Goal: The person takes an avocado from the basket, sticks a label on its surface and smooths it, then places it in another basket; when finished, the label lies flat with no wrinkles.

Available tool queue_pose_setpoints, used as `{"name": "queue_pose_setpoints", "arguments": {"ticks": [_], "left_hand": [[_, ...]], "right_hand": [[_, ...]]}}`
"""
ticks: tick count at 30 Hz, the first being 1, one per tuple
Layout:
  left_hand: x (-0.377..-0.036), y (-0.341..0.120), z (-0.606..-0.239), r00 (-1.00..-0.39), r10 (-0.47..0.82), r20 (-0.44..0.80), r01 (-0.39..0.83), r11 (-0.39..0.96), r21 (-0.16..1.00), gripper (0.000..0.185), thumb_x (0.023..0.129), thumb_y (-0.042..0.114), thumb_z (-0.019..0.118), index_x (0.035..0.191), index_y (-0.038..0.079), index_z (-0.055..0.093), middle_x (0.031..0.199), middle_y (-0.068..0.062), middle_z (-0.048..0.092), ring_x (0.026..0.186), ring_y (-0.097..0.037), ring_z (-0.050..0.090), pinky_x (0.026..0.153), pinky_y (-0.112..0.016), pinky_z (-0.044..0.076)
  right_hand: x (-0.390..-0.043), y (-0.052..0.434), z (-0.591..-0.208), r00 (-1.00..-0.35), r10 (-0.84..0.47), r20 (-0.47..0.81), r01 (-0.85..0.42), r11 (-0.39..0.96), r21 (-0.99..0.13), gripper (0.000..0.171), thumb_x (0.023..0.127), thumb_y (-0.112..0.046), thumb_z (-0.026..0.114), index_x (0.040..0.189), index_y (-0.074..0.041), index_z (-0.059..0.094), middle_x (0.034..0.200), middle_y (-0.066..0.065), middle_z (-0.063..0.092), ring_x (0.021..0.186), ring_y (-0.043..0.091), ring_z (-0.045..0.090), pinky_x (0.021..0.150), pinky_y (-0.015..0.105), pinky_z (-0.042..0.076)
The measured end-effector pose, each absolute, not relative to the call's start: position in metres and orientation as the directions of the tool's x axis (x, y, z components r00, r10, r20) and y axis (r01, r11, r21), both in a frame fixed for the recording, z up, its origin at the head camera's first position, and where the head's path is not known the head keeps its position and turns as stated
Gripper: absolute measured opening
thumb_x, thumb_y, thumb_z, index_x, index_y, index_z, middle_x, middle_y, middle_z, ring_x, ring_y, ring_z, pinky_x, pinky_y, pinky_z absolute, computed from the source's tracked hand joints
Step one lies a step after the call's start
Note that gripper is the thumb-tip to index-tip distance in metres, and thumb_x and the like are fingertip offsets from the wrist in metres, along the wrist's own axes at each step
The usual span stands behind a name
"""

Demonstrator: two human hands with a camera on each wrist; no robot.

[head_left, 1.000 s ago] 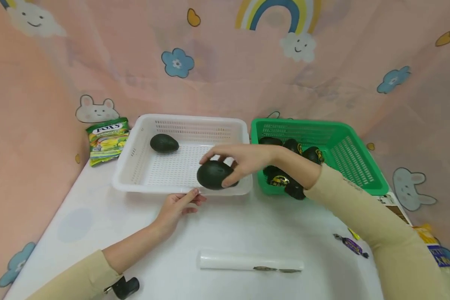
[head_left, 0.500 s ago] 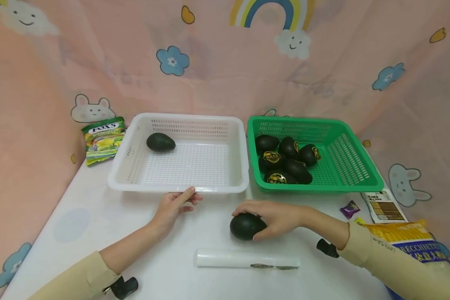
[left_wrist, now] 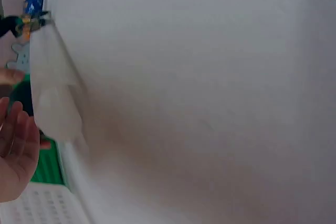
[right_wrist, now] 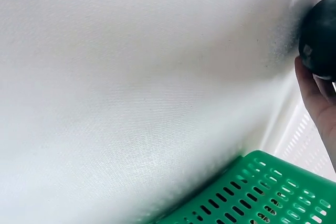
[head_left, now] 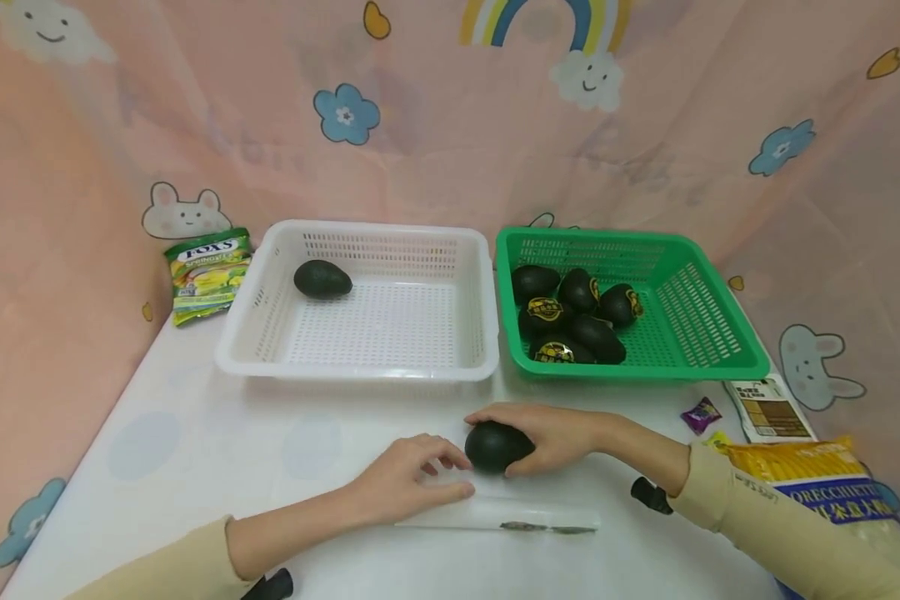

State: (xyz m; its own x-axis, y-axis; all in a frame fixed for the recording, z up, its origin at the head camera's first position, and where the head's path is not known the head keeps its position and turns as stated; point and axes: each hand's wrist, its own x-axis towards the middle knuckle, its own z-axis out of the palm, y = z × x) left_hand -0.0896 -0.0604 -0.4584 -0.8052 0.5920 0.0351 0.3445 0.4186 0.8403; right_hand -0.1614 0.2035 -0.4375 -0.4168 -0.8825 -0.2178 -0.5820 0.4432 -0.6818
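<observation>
Gripping one avocado [head_left: 497,446] on the table [head_left: 195,433], the right hand [head_left: 551,437] curls round it while the left hand [head_left: 408,483] rests loosely open, holding nothing, beside one avocado-bearing white basket [head_left: 360,371] and a green basket [head_left: 645,367] holding about six

The green and yellow candy packet [head_left: 207,273] leaning at the back left of the white surface [head_left: 195,433] bears the brand "FOX'S" in white letters across its top. The yellow and blue pasta bag [head_left: 817,483] at the right edge shows part of a word in white capitals on its blue band, readable as "ORECCHIETTE". The gold round stickers on the dark avocados [head_left: 547,312] in the green plastic basket [head_left: 712,325] and the print on the small brown and white card [head_left: 768,410] are too small to read.
</observation>
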Motion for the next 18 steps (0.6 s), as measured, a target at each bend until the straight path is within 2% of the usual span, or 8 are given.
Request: {"name": "queue_pose_setpoints", "arguments": {"ticks": [3, 6, 12, 18], "left_hand": [[-0.08, -0.047, -0.458, -0.697, 0.712, 0.085, 0.567, 0.474, 0.673, 0.038, 0.09, 0.049, 0.066, 0.113, 0.018, 0.067, 0.109, 0.01, 0.063, 0.101, -0.006, 0.055, 0.079, -0.022, 0.049], [-0.077, -0.039, -0.46, -0.646, 0.759, 0.077, 0.662, 0.508, 0.55, 0.045, 0.088, 0.051, 0.068, 0.117, 0.016, 0.066, 0.112, 0.01, 0.061, 0.102, -0.004, 0.053, 0.077, -0.019, 0.049], [-0.076, -0.032, -0.466, -0.619, 0.785, -0.006, 0.686, 0.544, 0.483, 0.046, 0.084, 0.045, 0.075, 0.118, 0.016, 0.066, 0.111, 0.01, 0.06, 0.104, -0.004, 0.055, 0.076, -0.019, 0.049], [-0.077, -0.036, -0.468, -0.617, 0.787, -0.013, 0.648, 0.518, 0.559, 0.032, 0.085, 0.031, 0.077, 0.113, 0.019, 0.069, 0.106, 0.016, 0.063, 0.098, 0.002, 0.056, 0.08, -0.017, 0.048]], "right_hand": [[-0.162, 0.204, -0.437, -0.435, -0.871, -0.229, -0.565, 0.462, -0.683, 0.074, 0.087, -0.019, 0.074, 0.15, -0.014, 0.034, 0.147, -0.002, 0.043, 0.131, 0.01, 0.041, 0.108, 0.036, 0.036], [-0.162, 0.204, -0.437, -0.448, -0.865, -0.224, -0.561, 0.467, -0.683, 0.075, 0.087, -0.018, 0.074, 0.15, -0.014, 0.034, 0.148, -0.002, 0.042, 0.132, 0.011, 0.04, 0.109, 0.037, 0.035], [-0.163, 0.204, -0.441, -0.463, -0.863, -0.201, -0.557, 0.46, -0.691, 0.079, 0.086, -0.02, 0.076, 0.151, -0.013, 0.033, 0.151, 0.001, 0.04, 0.136, 0.014, 0.037, 0.11, 0.039, 0.033], [-0.161, 0.207, -0.44, -0.504, -0.848, -0.163, -0.57, 0.468, -0.676, 0.077, 0.088, -0.038, 0.072, 0.151, -0.015, 0.033, 0.151, -0.004, 0.038, 0.136, 0.013, 0.036, 0.109, 0.042, 0.035]]}}
